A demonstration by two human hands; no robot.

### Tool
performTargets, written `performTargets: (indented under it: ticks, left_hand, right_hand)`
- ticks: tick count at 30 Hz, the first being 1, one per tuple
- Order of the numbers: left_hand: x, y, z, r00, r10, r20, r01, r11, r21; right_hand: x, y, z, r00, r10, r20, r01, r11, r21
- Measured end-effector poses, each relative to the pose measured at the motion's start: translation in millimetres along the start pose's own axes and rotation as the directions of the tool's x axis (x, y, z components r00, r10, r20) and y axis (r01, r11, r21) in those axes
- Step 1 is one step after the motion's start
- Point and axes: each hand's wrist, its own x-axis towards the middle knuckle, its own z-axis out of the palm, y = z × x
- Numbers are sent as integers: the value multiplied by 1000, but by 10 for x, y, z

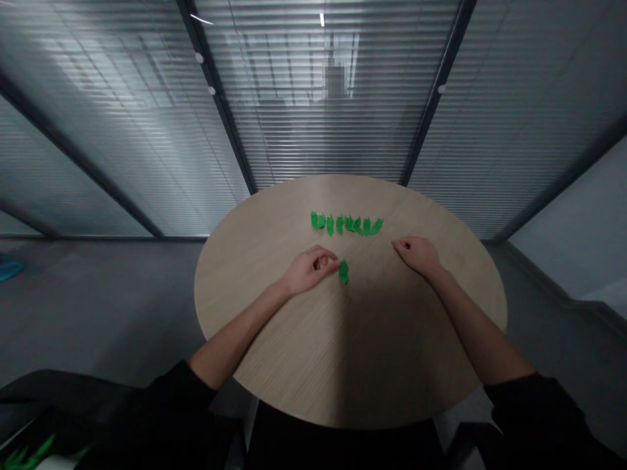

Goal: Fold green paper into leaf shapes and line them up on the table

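Observation:
A row of several small green leaf-shaped pieces [345,224] lies across the far part of the round wooden table [392,352]. One more green leaf piece [343,271] sits nearer to me, below the row. My left hand [308,271] has its curled fingertips pressed against the upper end of that piece, apparently pinching it. To the right, my right hand [416,254] rests palm down with its fingers curled, holding nothing, a little below the row's right end.
Glass walls with blinds and dark frames rise behind the table, and a blurred figure [336,81] stands beyond them. A grey floor surrounds the table. A green leafy object [24,455] lies at the lower left, and a blue object [8,267] sits on the floor at the left.

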Motion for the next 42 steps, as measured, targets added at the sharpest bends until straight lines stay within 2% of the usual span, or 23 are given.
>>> performTargets:
  ticks: [3,10,23,35,42]
  left_hand:
    - [1,11,61,999,27,32,-25,999,-38]
    - [-2,54,86,994,57,96,-60,998,31]
    - [-21,59,52,994,62,85,-64,998,18]
    - [10,-65,0,998,-34,-49,29,994,-109]
    - [20,-113,-2,991,-137,-7,130,956,-264]
  right_hand:
    - [2,4,5,1000,0,0,0,1000,-1]
    - [8,1,5,1000,9,11,-9,1000,1]
    - [-5,-14,-7,1000,19,15,-19,1000,5]
    - [-2,-25,-6,1000,28,9,-28,1000,-5]
    - [-4,-30,-7,999,38,12,-38,999,-9]
